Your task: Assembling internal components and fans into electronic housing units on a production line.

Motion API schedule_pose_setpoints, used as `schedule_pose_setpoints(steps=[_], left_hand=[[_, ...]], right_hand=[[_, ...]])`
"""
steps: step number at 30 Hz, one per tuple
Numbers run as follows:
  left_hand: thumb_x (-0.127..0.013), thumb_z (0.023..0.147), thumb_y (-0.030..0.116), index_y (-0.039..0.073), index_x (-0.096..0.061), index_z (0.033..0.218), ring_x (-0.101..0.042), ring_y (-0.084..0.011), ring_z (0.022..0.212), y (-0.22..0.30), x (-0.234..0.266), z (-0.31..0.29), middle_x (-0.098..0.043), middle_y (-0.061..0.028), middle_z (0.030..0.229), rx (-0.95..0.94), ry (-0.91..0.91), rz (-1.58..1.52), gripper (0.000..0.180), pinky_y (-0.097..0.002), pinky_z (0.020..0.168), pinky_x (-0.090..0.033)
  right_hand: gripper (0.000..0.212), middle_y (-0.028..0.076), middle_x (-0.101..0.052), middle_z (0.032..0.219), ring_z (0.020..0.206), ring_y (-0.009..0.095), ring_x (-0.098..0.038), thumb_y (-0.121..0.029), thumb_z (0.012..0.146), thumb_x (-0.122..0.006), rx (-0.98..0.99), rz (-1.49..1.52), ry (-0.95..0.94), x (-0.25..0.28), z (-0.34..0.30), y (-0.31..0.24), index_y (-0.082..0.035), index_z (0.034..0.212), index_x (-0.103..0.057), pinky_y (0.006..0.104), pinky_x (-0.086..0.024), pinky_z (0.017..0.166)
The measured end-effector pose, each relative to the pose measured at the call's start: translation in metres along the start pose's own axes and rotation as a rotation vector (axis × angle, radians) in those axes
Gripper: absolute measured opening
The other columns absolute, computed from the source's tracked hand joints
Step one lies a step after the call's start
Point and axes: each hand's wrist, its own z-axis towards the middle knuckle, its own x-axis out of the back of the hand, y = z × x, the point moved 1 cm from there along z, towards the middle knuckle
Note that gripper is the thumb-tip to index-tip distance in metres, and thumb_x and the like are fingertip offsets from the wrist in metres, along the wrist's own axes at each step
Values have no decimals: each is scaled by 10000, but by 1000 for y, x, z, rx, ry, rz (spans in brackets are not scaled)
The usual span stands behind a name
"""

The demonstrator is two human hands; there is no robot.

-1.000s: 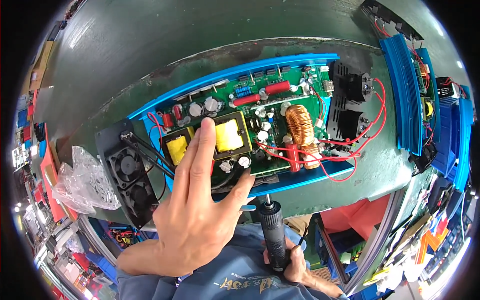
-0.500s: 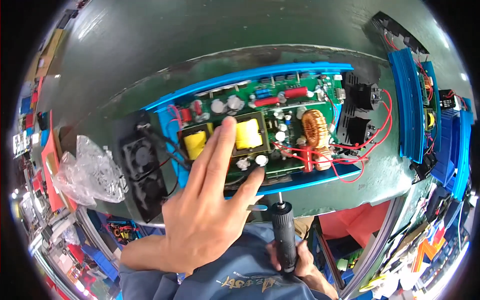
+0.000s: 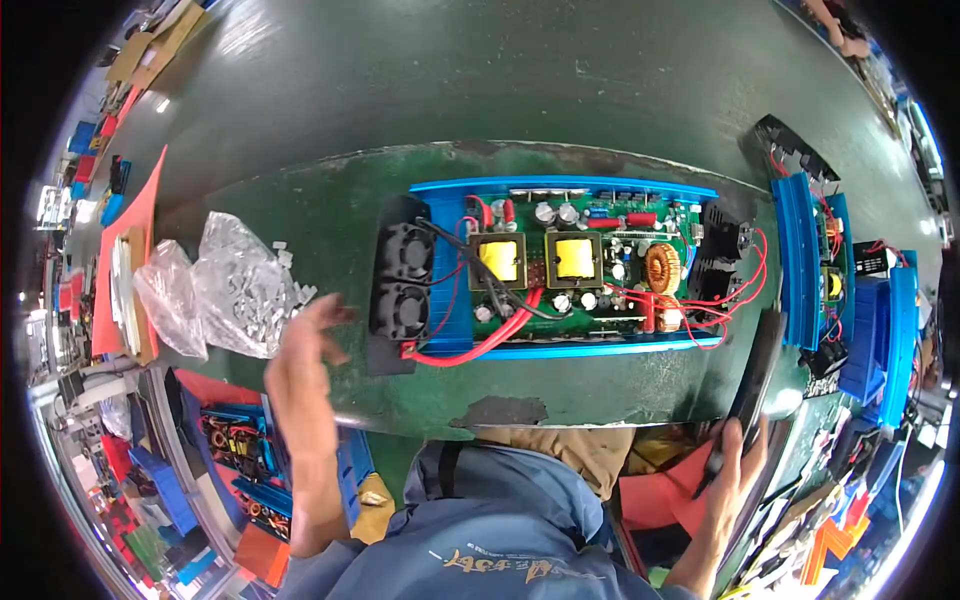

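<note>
In the middle of the bench lies an opened blue metal case [image 3: 455, 345] with a green circuit board, yellow-wound transformers [image 3: 574, 258] and a copper coil [image 3: 662, 270]. A black end panel with two fans [image 3: 404, 310] stands at its left end. My left hand [image 3: 305, 370] is off the case, fingers apart and slightly blurred, beside a clear plastic bag [image 3: 235, 290] of small pale parts. At the right, my right hand [image 3: 738, 465] grips a black screwdriver [image 3: 760, 370], tilted at the bench edge; its bit cannot be made out.
A second blue case [image 3: 796, 260] with boards and wires stands at the right, next to blue bins [image 3: 865, 345]. An orange-red sheet [image 3: 130, 260] leans at the left. Below the bench edge, more boards [image 3: 235, 440] sit at the lower left. Another person's hand [image 3: 850, 40] shows far right.
My left hand has left the board and moved left towards the plastic bag. My right hand has carried the screwdriver from in front of the case to the right. The view has shifted.
</note>
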Motion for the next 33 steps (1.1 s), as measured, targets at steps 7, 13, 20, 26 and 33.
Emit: schedule_pose_setpoints(steps=[7, 13, 20, 26, 33], left_hand=[[-823, 783, 34, 3, -706, 1179, -611, -102, 843, 39, -36, -32, -689, -60, 961, -338, 15, 106, 414, -229, 730, -456], [-908, 681, 36, 9, -741, 1091, -634, -208, 730, 83, -63, -19, -669, -92, 889, -973, 124, 166, 444, -319, 670, -517], [-867, 766, 40, 3, -681, 1219, -691, -188, 905, 80, -81, -2, -720, -133, 1086, -981, 0, 20, 492, -300, 743, -540], [-901, 687, 136, 115, -752, 905, -619, -211, 760, 25, -64, -17, -668, -20, 834, -831, -95, 326, 265, -346, 594, -528], [-854, 713, 237, 145, -714, 778, -602, -185, 770, 23, -79, -14, -578, 17, 771, -957, -138, 243, 180, -329, 563, -505]], right_hand=[[446, 143, -615, 1186, 1024, 297, -625, -23, 813, -768, 1003, -432, -151, -86, 6, -92, -37, 1245, -660, 384, -523, 868], [337, 102, -589, 992, 844, 278, -618, -114, 800, -798, 1394, -380, -358, -162, 4, -122, -18, 1087, -649, 390, -541, 717], [211, 80, -588, 778, 701, 189, -561, -87, 813, -827, 1047, -175, -186, -156, 50, -125, 12, 960, -711, 337, -458, 634], [267, 52, -608, 708, 642, 182, -548, -244, 756, -884, 1018, -307, -100, -168, 68, -134, -41, 866, -750, 319, -404, 653], [171, 82, -645, 777, 664, 176, -583, -95, 841, -814, 1164, -251, -93, -175, 43, -145, -16, 942, -701, 320, -477, 652]])
